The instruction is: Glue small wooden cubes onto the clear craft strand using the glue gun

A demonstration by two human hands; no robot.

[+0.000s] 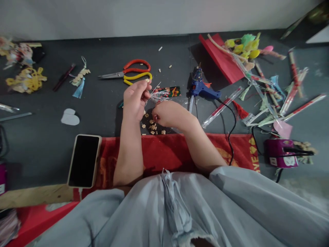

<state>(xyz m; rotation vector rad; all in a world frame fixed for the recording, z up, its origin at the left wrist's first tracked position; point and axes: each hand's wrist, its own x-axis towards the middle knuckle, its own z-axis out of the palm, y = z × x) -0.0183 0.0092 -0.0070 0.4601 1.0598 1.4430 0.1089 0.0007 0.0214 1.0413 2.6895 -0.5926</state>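
Observation:
My left hand [136, 97] is closed, with a small pale piece [147, 80] pinched at the tips of its thumb and forefinger. Beside it lies a bundle of thin white strands [160, 96], partly over a dark floral-patterned strip [174, 91]. One fine strand sticks up near the left fingers. My right hand [171, 114] is curled downward, thumb and fingers drawn together just above a scatter of small beige flower-shaped pieces [153, 127]. Whatever those right fingertips hold, if anything, is hidden. Scissors [124, 74] with red and yellow handles lie just beyond the left hand.
A blue glue gun [202, 88] stands right of my hands, its black cord trailing toward me. Red paper [222, 60], wrapped sticks and tassels crowd the right side. A phone [84, 161] lies front left by a red towel [164, 152]. Yellow cord [27, 80] sits far left.

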